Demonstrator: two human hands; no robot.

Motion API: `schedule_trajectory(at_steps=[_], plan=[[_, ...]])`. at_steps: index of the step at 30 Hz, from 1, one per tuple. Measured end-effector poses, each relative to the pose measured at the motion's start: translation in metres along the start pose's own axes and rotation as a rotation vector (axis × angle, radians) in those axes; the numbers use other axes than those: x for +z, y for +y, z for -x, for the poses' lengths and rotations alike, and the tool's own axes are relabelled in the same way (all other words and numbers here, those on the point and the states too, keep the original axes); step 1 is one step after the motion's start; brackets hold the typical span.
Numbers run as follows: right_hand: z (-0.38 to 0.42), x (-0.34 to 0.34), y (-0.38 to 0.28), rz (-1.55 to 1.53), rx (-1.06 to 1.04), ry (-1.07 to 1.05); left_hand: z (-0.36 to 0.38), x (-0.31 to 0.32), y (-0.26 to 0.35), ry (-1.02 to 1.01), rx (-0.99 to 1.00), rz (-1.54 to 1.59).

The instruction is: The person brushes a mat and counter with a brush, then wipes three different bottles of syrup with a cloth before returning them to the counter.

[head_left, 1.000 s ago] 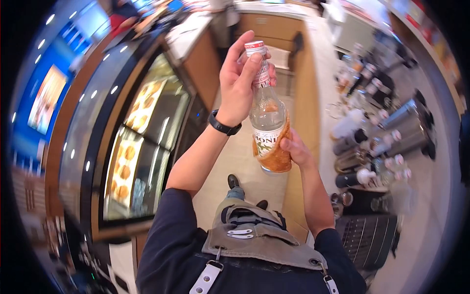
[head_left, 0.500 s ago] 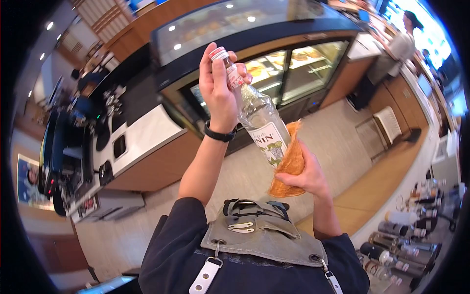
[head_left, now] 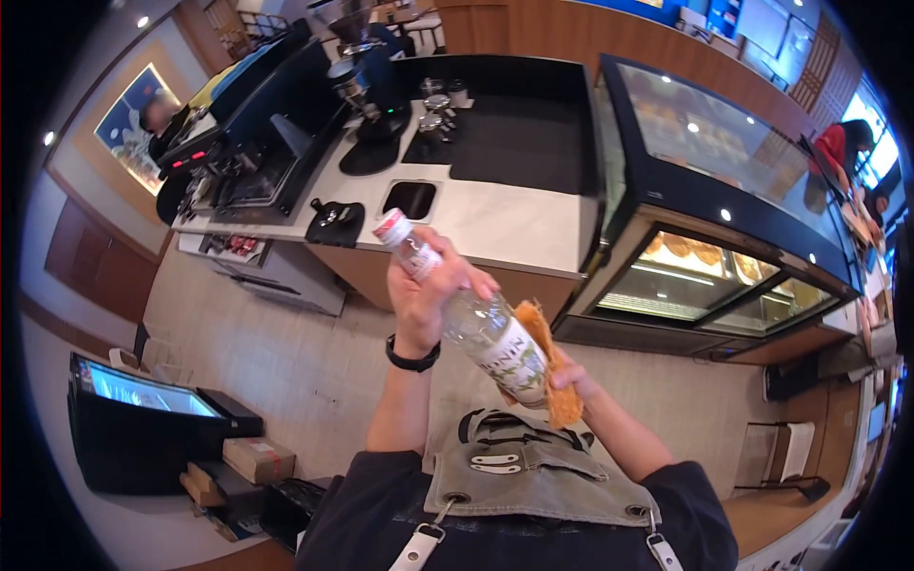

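A clear glass syrup bottle (head_left: 515, 360) with a white label and a white-and-red cap is held tilted in front of my chest, its neck toward the upper left. My left hand (head_left: 422, 297) is wrapped around the neck, just below the cap. At the base end, my right hand (head_left: 571, 374) grips an orange-brown cloth (head_left: 565, 405) and presses it against the bottle's side. The cloth and bottle hide part of the right fingers.
Ahead stands a counter (head_left: 519, 224) with a coffee machine (head_left: 252, 157) and a grinder (head_left: 354, 90). A lit pastry display case (head_left: 705, 285) is to the right. Boxes (head_left: 259, 460) sit at the lower left. A person in red (head_left: 838, 152) is at the far right.
My view has turned left, bringing the coffee counter to the middle and the display case to the right. The bottle sits lower in view; both hands keep their hold.
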State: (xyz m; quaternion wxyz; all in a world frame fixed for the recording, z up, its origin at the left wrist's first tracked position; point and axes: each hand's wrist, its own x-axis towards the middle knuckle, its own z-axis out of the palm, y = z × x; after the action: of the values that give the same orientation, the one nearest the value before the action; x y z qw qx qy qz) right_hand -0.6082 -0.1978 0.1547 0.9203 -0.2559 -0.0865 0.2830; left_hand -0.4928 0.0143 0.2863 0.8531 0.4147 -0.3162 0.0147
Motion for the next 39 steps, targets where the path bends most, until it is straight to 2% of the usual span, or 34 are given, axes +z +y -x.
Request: schedule_trajectory(at_steps=[1,4,5,6,8,9,11,14,15,16,18,19,22,23,26,27,28,30,32,33,34,35,36,38,39], plan=[[-0.015,0.006,0.007,0.0,0.0,-0.024,0.007,-0.021,0.01,0.139,0.035,-0.078],[-0.067,0.044,0.024,0.02,-0.326,0.535,0.02,-0.059,0.02,0.509,0.166,-0.228],[-0.082,0.045,0.031,0.142,-0.522,0.549,0.024,-0.063,0.02,0.615,0.222,-0.236],[-0.095,0.042,0.033,0.229,-0.616,0.527,0.025,-0.068,0.018,0.724,0.28,-0.246],[-0.124,0.031,0.029,0.414,-0.773,0.464,0.019,-0.08,0.024,0.759,0.341,-0.222],[-0.134,0.02,0.029,0.283,-0.637,0.436,0.017,-0.085,0.03,0.786,0.367,-0.221],[-0.148,-0.005,0.02,0.058,-0.352,0.343,0.005,-0.09,0.038,0.663,0.408,-0.25],[-0.185,0.009,-0.025,-0.044,-0.056,0.25,-0.016,-0.1,0.042,0.494,0.441,-0.31],[-0.197,-0.005,-0.031,-0.033,0.044,0.124,-0.023,-0.102,0.042,0.396,0.433,-0.332],[-0.203,-0.014,-0.03,-0.082,0.107,0.11,-0.033,-0.105,0.041,0.294,0.421,-0.347],[-0.217,-0.027,-0.036,-0.167,0.226,0.078,-0.056,-0.107,0.035,0.285,0.355,-0.386],[-0.218,-0.005,-0.05,-0.207,0.205,0.045,-0.068,-0.11,0.03,0.279,0.323,-0.401],[-0.232,-0.016,-0.06,-0.182,-0.158,0.39,-0.102,-0.138,0.002,0.56,0.295,-0.331],[-0.241,-0.024,-0.056,-0.226,-0.359,0.42,-0.112,-0.145,-0.011,0.677,0.305,-0.327],[-0.243,-0.022,-0.057,0.351,-0.825,0.489,-0.135,-0.168,-0.047,0.843,0.227,-0.139],[-0.246,-0.034,-0.059,0.413,-0.885,0.436,-0.144,-0.165,-0.051,0.852,0.204,-0.165],[-0.244,-0.053,-0.056,0.284,-0.755,0.411,-0.153,-0.16,-0.053,0.771,0.241,-0.108],[-0.242,-0.087,-0.059,0.046,-0.526,0.33,-0.168,-0.143,-0.048,0.636,0.229,-0.212],[-0.246,-0.053,-0.093,-0.045,-0.502,0.451,-0.181,-0.127,-0.049,0.513,0.235,-0.244],[-0.248,-0.055,-0.1,-0.057,-0.443,0.549,-0.189,-0.131,-0.052,0.38,0.248,-0.219],[-0.246,-0.048,-0.113,-0.096,-0.288,0.59,-0.196,-0.135,-0.055,0.245,0.255,-0.198],[-0.244,-0.058,-0.116,-0.094,-0.181,0.508,-0.201,-0.134,-0.058,0.07,0.225,-0.166],[-0.239,-0.043,-0.122,-0.127,-0.172,0.443,-0.209,-0.134,-0.063,-0.101,0.208,-0.136],[-0.235,-0.067,-0.105,-0.222,-0.101,0.166,-0.221,-0.135,-0.077,-0.258,0.071,-0.04],[-0.24,-0.076,-0.093,-0.041,-0.195,0.294,-0.226,-0.14,-0.083,-0.306,0.003,0.012]])
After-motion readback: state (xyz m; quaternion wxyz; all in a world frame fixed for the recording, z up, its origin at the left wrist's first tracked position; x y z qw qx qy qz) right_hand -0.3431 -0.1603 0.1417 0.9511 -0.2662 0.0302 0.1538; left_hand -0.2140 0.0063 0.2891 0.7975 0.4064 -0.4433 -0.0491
